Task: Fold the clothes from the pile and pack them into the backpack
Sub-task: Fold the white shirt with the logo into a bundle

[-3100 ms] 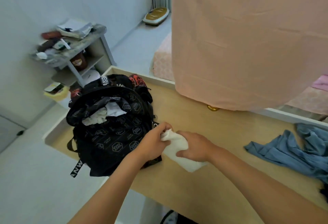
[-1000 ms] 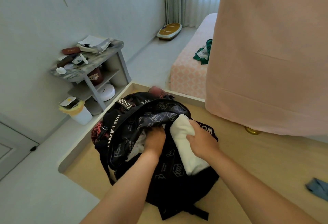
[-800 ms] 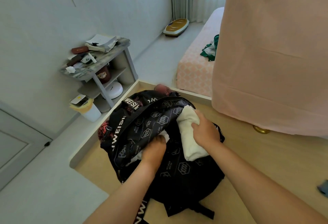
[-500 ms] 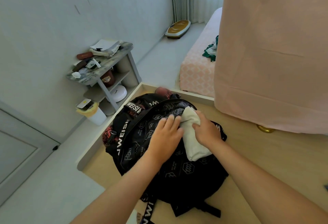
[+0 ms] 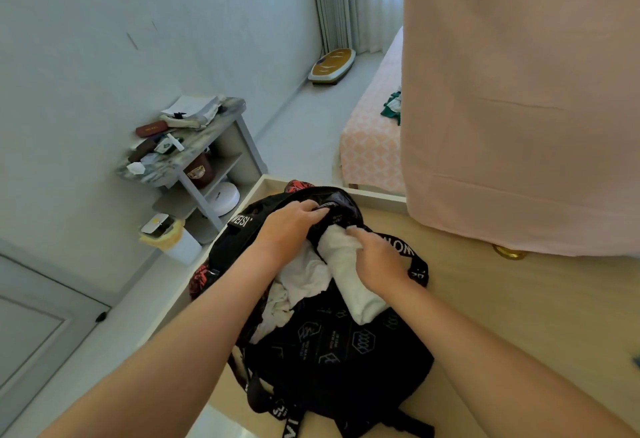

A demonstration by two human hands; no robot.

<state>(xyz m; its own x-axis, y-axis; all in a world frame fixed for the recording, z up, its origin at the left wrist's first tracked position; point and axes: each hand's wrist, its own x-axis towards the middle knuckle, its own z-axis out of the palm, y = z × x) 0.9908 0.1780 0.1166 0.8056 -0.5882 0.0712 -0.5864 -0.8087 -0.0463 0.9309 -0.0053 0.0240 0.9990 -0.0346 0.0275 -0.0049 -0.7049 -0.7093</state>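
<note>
A black backpack (image 5: pixel 346 351) lies on the light wooden table (image 5: pixel 519 299), near the table's left edge, with its mouth open toward the far side. The left hand (image 5: pixel 287 229) is at the far rim of this opening. Its fingers are curled around the black fabric of the rim and grip it. The right hand (image 5: pixel 377 257) is just to the right of the left one, and the two do not touch. It holds a white folded garment (image 5: pixel 356 295), with the fingers bent over the far end of the garment. That far end goes under the rim which the left hand grips, and the near end lies outside on the front of the backpack. Between the two forearms, other white clothes (image 5: pixel 301 278) are seen inside the opening, touching the garment on its left side.

A large pink cloth (image 5: pixel 519 108) hangs on the right, over the far part of the table. On the left, by the wall, stands a cluttered side shelf (image 5: pixel 194 157), and a bed (image 5: pixel 374 136) is farther back.
</note>
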